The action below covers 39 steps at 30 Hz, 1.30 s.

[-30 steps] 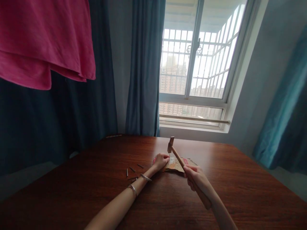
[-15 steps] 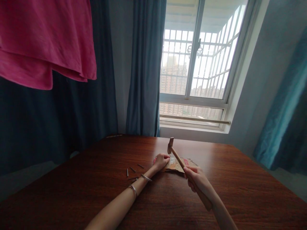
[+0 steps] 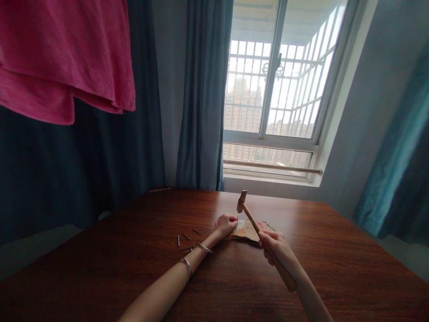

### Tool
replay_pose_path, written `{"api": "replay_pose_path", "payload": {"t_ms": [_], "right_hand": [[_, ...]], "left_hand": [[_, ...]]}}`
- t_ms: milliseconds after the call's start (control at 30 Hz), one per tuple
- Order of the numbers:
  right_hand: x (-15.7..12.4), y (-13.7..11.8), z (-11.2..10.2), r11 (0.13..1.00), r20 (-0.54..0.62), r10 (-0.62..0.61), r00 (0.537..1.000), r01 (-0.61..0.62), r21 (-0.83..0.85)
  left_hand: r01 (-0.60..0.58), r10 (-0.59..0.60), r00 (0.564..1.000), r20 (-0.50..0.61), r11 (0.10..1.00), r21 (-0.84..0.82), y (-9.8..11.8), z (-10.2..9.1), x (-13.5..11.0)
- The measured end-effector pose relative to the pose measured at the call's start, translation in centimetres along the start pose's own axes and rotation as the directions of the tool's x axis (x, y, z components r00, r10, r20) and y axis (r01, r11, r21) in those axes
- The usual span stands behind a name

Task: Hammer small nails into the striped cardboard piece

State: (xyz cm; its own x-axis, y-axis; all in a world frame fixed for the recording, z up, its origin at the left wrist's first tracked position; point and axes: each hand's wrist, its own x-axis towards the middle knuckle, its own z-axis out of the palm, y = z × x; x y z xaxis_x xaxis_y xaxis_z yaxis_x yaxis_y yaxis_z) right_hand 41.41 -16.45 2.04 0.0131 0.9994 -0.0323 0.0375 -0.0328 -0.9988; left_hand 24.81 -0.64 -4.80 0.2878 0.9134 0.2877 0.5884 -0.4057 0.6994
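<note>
Hammer [image 3: 250,218] with a wooden handle is clenched in the right hand [image 3: 276,252], which grips it partway along so that the butt end sticks out below the wrist. The right forearm comes up from the near edge of the table [image 3: 335,250], with the wrist cocked. The hammer slants up and to the left, and its small head hangs in the air above the left hand [image 3: 226,223].

The left arm lies stretched across the table from the near edge, with its forearm resting on the wood and two bracelets [image 3: 203,247] at the wrist. Its fingers are curled and pinched together on the left end of a patterned board [image 3: 246,230]. Whatever they pinch is too small to make out.

The patterned board lies flat around the middle of the table, toward the far edge. Loose nails [image 3: 186,237] are scattered just left of the left wrist. Behind the far edge stand a window [image 3: 271,89] and blue curtains [image 3: 201,112], and a pink cloth [image 3: 63,58] hangs at upper left.
</note>
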Motion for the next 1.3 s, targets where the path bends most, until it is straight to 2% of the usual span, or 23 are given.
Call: {"api": "replay_pose_path", "payload": {"t_ms": [133,200,267,367,500,567,700,1300], "right_hand": [[0.6,0.5,-1.2,0.995,-0.092,-0.058,0.994,0.050,-0.084],[1.2,1.1,-2.4,0.978,-0.178,-0.098,0.979,0.061,-0.200],[1.7,1.9,-3.8,0.934,-0.273,-0.140,0.952,0.035,-0.357],[2.2,3.1,-6.2,0.796,-0.356,-0.223,0.907,-0.042,-0.604],[2.6,4.2,-9.2,0.584,-0.363,-0.308,0.880,-0.127,-0.802],[2.8,4.7,-10.2,0.537,-0.370,-0.306,0.877,-0.163,-0.828],[3.0,5.4,-10.9,0.525,-0.392,-0.251,0.885,-0.216,-0.823],[3.0,5.8,-10.3,0.426,-0.383,-0.183,0.906,-0.277,-0.861]], "left_hand": [[0.040,-0.042,0.998,-0.036,0.998,-0.056,-0.6,0.3,0.2],[0.047,-0.054,0.995,-0.080,0.995,-0.084,-0.8,0.4,0.2],[0.000,-0.013,0.990,-0.138,0.995,-0.096,-1.0,0.4,0.2],[-0.086,0.067,0.976,-0.210,0.993,-0.085,-1.1,0.2,0.2],[-0.072,0.053,0.975,-0.216,0.994,-0.083,-1.2,0.1,0.3],[-0.031,0.017,0.982,-0.188,0.997,-0.073,-1.4,0.2,0.3],[0.033,-0.035,0.991,-0.126,0.999,-0.017,-1.8,0.5,0.3],[0.056,-0.050,0.996,-0.076,0.996,0.067,-1.6,0.4,0.0]]}}
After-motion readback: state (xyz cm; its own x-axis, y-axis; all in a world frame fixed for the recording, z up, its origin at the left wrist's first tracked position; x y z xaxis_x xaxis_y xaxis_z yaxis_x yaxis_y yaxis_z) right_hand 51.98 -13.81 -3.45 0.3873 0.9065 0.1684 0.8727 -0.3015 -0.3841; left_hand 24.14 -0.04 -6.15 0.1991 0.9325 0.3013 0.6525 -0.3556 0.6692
